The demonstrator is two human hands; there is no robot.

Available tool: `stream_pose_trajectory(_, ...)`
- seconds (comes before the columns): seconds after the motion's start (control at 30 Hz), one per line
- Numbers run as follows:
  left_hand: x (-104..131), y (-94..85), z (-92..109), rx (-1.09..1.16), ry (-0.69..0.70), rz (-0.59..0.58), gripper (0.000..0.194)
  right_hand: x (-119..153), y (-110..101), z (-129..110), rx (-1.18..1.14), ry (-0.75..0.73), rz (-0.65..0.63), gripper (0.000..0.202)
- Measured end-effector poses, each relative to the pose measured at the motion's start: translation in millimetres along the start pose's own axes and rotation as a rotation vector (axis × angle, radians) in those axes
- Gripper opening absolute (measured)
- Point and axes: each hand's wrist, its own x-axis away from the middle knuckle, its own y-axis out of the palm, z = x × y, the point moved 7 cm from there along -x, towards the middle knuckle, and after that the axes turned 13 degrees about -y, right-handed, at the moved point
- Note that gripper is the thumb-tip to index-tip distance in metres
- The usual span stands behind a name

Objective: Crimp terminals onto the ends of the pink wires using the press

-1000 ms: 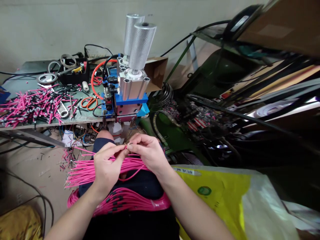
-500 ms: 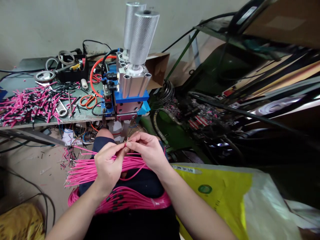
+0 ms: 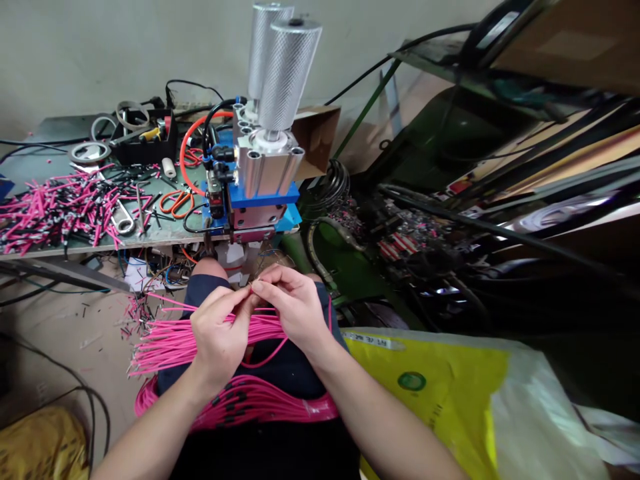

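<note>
Both hands meet over the lap, just below the bench edge. Left hand (image 3: 220,337) and right hand (image 3: 295,307) each pinch closed on the tip of one pink wire (image 3: 267,352), fingertips touching; the wire loops slack under them. Little room: the press (image 3: 263,177) sits right above, at the bench's (image 3: 30,250) front edge, and a yellow bag (image 3: 440,393) crowds the right forearm. Open floor (image 3: 60,333) to the left, littered with wire scraps.

Wire bundle (image 3: 165,343) lies across the lap, loose ends fanning left past the knee; a second bundle (image 3: 250,403) with black sleeves lies nearer the body. Green bench is cluttered: a heap of cut pink pieces (image 3: 55,210) at left, one orange scissors (image 3: 175,200), one black tray (image 3: 145,140), two tape rolls. Press has two knurled silver cylinders. Dark cables and junk fill the right side.
</note>
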Motion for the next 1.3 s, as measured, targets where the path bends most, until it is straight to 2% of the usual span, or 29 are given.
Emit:
stream_pose_trajectory(0.1,0,2.6,-3,0.022,-0.045,-0.015,0.014,-1,0,-2,0.038,-0.026,0.011,0.026)
stream_pose_trajectory(0.2,-4,6.0,-12,0.042,-0.150,-0.078,0.012,-11,-2,-13,0.182,-0.050,-0.020,0.023)
stream_pose_trajectory(0.3,-11,6.2,-15,0.031,-0.201,-0.101,0.012,-23,-5,-18,0.231,-0.015,-0.024,0.025)
stream_pose_trajectory(0.47,-27,8.9,-18,0.105,-0.286,-0.066,0.014,-30,-5,-8,0.048,0.060,0.014,0.035)
stream_pose_trajectory(0.6,-36,21.3,-24,0.204,-0.385,-0.092,0.017,-30,0,3,-0.053,0.083,-0.013,0.029)
stream_pose_trajectory(0.73,-36,23.8,-28,0.232,-0.397,-0.044,0.016,-34,-5,5,-0.158,0.075,0.122,0.024)
stream_pose_trajectory(0.83,-33,22.8,-30,0.228,-0.385,-0.022,0.014,-35,-2,6,-0.246,0.108,0.160,0.025)
stream_pose_trajectory(1.0,-31,24.0,-29,0.256,-0.417,-0.054,0.011,-31,4,8,-0.346,0.194,0.156,0.022)
stream_pose_trajectory(1.3,-31,27.7,-27,0.473,-0.535,-0.101,0.010,-28,7,8,-0.391,0.200,0.106,0.027)
